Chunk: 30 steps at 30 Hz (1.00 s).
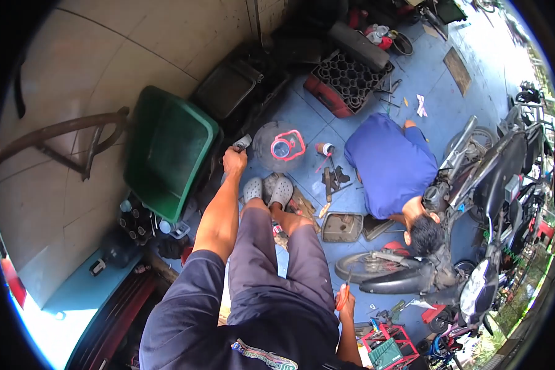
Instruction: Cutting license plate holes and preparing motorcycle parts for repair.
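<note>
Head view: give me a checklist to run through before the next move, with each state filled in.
1. Right hand gripping the orange-handled tool: ok.
2. Left hand gripping the small grey item: ok; its exact kind, cannot tell.
3. Co-worker apart from both hands: ok, bent down off to the right.
4. Footing around the grey clogs: not ok, brown scrap lies beside them.
5. Contents of the red-handled container: cannot tell.
</note>
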Available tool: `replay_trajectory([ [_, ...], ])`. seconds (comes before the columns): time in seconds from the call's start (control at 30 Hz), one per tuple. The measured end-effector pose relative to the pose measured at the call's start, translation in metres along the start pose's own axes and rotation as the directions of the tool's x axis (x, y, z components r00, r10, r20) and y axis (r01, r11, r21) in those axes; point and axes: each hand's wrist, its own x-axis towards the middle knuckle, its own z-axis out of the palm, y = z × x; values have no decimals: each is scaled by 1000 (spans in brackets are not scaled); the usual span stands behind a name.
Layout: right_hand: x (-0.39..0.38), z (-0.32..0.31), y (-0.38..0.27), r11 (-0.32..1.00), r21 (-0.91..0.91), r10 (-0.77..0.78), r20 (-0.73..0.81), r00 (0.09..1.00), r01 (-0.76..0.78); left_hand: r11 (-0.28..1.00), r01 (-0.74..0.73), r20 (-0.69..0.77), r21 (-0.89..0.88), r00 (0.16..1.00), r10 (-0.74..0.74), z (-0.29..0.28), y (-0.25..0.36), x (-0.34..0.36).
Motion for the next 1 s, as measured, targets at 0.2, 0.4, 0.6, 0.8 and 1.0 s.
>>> replay_trajectory([
  [0.2,41,60,16,975,-190,-115,3,993,114,998,60,-141,7,988,-58,58,5,136],
  [0.4,59,94,40,986,-143,90,-3,996,-89,970,-38,-149,242,986,76,96,21,186],
  [0.6,51,109,38,986,-154,67,-27,997,-70,924,-90,-151,372,976,156,102,8,212],
  [0.8,41,105,45,978,-190,77,-26,997,-80,872,-250,-173,420,922,347,102,-1,216],
  [1.0,31,110,18,986,-150,73,-15,997,-75,862,-311,-188,401,893,409,96,17,212],
])
